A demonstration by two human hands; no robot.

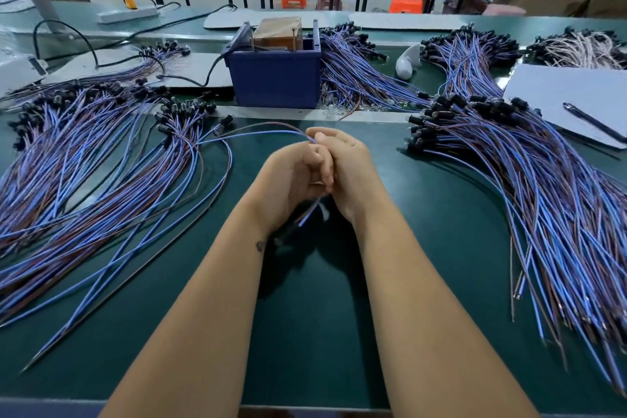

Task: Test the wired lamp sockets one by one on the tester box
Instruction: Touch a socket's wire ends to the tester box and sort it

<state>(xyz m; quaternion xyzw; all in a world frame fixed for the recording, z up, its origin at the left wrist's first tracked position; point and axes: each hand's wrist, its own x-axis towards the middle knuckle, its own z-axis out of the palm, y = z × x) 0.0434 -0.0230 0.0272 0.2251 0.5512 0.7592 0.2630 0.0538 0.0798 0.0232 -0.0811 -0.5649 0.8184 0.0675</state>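
The blue tester box (276, 80) stands at the middle back of the green table, with a brown block and metal posts on top. My left hand (291, 180) and my right hand (346, 170) are pressed together in front of it, both closed on the blue and brown wires of one lamp socket. Its black socket (226, 119) lies to the left near the box, and the wire (258, 132) arcs from it to my fingers. The wire ends hang out below my palms.
A large fan of wired sockets (95, 159) covers the left of the table. Another pile (529, 187) lies on the right, and more bundles (359, 71) sit behind. A grey board with a pen (592, 124) rests at the right. Black power cables (101, 54) run at back left.
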